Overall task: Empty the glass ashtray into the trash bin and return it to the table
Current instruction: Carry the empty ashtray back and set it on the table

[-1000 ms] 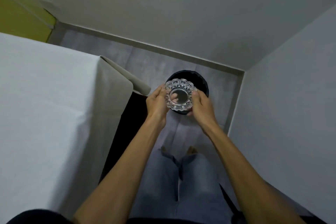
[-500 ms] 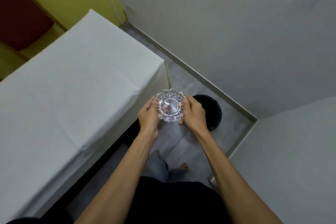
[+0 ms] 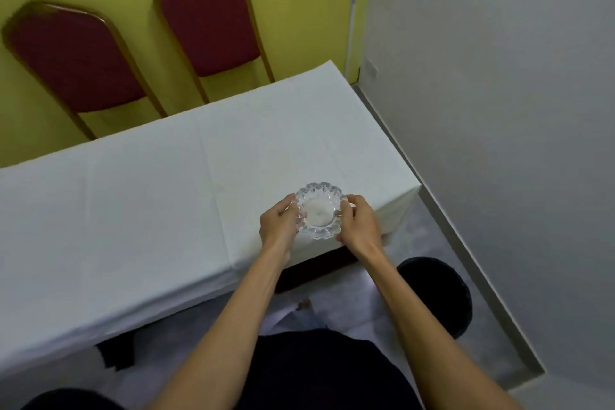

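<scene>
Moved from the bin (image 3: 436,296), both hands grasp the ashtray (image 3: 319,210) over the table (image 3: 133,210).

No writing, label, brand, number or sign can be read anywhere in the view.

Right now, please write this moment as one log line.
phase: returning | glass ashtray: looks empty, over table corner | left hand, right hand: both gripping | trash bin: on floor
</scene>
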### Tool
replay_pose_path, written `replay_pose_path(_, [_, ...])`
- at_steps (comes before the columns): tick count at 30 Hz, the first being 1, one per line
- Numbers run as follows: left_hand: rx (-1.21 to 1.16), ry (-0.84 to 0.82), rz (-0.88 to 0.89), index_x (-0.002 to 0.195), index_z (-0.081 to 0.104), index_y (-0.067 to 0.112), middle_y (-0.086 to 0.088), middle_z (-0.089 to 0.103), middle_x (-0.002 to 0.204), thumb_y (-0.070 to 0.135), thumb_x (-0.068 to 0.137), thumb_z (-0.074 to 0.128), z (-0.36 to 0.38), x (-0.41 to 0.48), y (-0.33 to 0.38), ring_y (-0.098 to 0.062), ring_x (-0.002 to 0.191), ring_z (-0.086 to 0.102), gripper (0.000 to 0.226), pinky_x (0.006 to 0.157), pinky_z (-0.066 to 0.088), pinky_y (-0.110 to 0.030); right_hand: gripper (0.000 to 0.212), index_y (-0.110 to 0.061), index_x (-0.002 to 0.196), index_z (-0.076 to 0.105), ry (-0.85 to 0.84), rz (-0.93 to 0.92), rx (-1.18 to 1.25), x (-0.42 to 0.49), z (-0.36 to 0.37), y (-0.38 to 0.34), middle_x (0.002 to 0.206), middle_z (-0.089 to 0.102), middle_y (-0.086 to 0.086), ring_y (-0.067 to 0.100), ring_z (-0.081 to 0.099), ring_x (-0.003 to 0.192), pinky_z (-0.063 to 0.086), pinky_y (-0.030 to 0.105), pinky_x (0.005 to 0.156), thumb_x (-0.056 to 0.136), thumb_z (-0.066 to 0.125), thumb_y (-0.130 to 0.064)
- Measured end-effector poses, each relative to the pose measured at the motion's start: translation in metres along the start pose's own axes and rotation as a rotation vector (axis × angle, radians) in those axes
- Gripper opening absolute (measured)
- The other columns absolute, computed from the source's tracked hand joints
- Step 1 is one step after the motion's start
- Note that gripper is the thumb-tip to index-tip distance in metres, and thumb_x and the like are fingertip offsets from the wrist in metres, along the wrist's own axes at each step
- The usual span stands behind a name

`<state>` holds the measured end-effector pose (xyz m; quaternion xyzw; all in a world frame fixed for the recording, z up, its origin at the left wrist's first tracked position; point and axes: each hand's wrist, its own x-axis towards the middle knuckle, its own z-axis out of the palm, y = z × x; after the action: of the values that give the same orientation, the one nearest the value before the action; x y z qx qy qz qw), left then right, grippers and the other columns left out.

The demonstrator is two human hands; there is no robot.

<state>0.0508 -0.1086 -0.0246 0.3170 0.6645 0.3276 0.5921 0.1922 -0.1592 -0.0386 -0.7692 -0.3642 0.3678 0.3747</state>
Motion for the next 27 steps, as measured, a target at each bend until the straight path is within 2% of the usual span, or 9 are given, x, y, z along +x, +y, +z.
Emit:
replay_pose_path(3, [0.086, 0.012, 0.003, 0.118, 0.075, 0.024, 0.004, 0.075, 0.116, 0.019, 0.078, 0.065, -0.007, 0.013, 0.009, -0.021, 0.111, 0.070, 0.042, 0.102, 0.054, -0.043, 0.039, -0.013, 0.127, 0.058, -0.037, 0.005, -0.066, 0.019, 0.008, -0.007, 0.106, 0.073, 0.008, 0.037, 0.075, 0.080, 0.061, 0.045, 0.077, 0.104, 0.039, -0.038])
replay_pose_path(5, [0.094, 0.048, -0.008, 0.117, 0.076, 0.023, 0.003, 0.075, 0.117, 0.015, 0.077, 0.065, -0.014, 0.026, 0.021, -0.022, 0.111, 0.069, 0.042, 0.103, 0.053, -0.042, 0.039, -0.012, 0.128, 0.058, -0.089, -0.009, -0.087, 0.036, 0.020, -0.016, 0.110, 0.073, 0.010, 0.038, 0.074, 0.081, 0.059, 0.051, 0.081, 0.105, 0.039, -0.036])
replay_pose_path(9, [0.092, 0.125, 0.004, 0.120, 0.075, 0.023, 0.001, 0.073, 0.123, 0.014, 0.083, 0.064, -0.020, 0.056, 0.038, -0.022, 0.108, 0.068, 0.040, 0.100, 0.055, -0.038, 0.039, -0.011, 0.131, 0.057, -0.133, -0.028, -0.102, 0.072, 0.042, -0.036, 0.119, 0.071, 0.014, 0.038, 0.070, 0.099, 0.058, 0.053, 0.086, 0.106, 0.038, -0.034])
replay_pose_path(12, [0.110, 0.222, -0.012, 0.125, 0.072, 0.022, 0.001, 0.071, 0.126, 0.012, 0.088, 0.061, -0.015, 0.071, 0.044, -0.023, 0.111, 0.068, 0.040, 0.096, 0.055, -0.030, 0.039, -0.011, 0.132, 0.056, -0.151, -0.065, -0.204, 0.092, 0.052, -0.044, 0.120, 0.070, 0.013, 0.036, 0.066, 0.107, 0.053, 0.040, 0.086, 0.107, 0.035, -0.032])
replay_pose_path(14, [0.116, 0.269, -0.020, 0.126, 0.071, 0.021, 0.000, 0.071, 0.127, 0.011, 0.089, 0.059, -0.011, 0.074, 0.044, -0.023, 0.111, 0.068, 0.040, 0.093, 0.054, -0.026, 0.036, -0.010, 0.128, 0.057, -0.171, -0.087, -0.274, 0.103, 0.058, -0.049, 0.118, 0.069, 0.014, 0.035, 0.065, 0.106, 0.047, 0.035, 0.079, 0.107, 0.033, -0.028])
replay_pose_path(17, [0.107, 0.352, -0.027, 0.127, 0.071, 0.020, -0.001, 0.071, 0.127, 0.009, 0.091, 0.057, -0.004, 0.083, 0.050, -0.021, 0.107, 0.067, 0.040, 0.091, 0.053, -0.025, 0.035, -0.011, 0.128, 0.055, -0.226, -0.101, -0.332, 0.119, 0.064, -0.056, 0.120, 0.063, 0.016, 0.036, 0.063, 0.104, 0.046, 0.037, 0.081, 0.105, 0.031, -0.023])
replay_pose_path(21, [0.103, 0.464, -0.016, 0.126, 0.071, 0.015, -0.003, 0.071, 0.127, 0.005, 0.093, 0.055, 0.006, 0.091, 0.055, -0.022, 0.113, 0.068, 0.037, 0.097, 0.054, -0.028, 0.035, -0.014, 0.128, 0.051, -0.317, -0.121, -0.384, 0.134, 0.070, -0.064, 0.119, 0.050, 0.014, 0.030, 0.053, 0.085, 0.045, 0.037, 0.080, 0.100, 0.032, -0.023])
replay_pose_path(24, [0.102, 0.529, -0.015, 0.124, 0.072, 0.013, -0.005, 0.072, 0.126, 0.003, 0.093, 0.054, 0.014, 0.095, 0.056, -0.024, 0.115, 0.068, 0.037, 0.100, 0.054, -0.032, 0.029, -0.013, 0.120, 0.051, -0.343, -0.147, -0.437, 0.143, 0.072, -0.071, 0.117, 0.044, 0.009, 0.028, 0.053, 0.079, 0.044, 0.034, 0.076, 0.097, 0.035, -0.020])
replay_pose_path(27, [0.128, 0.557, -0.010, 0.117, 0.076, 0.012, -0.006, 0.076, 0.116, 0.001, 0.091, 0.051, 0.018, 0.102, 0.057, -0.027, 0.107, 0.070, 0.037, 0.094, 0.057, -0.032, 0.021, -0.013, 0.110, 0.050, -0.346, -0.141, -0.414, 0.149, 0.075, -0.074, 0.116, 0.040, 0.004, 0.022, 0.053, 0.071, 0.042, 0.032, 0.069, 0.097, 0.035, -0.020])
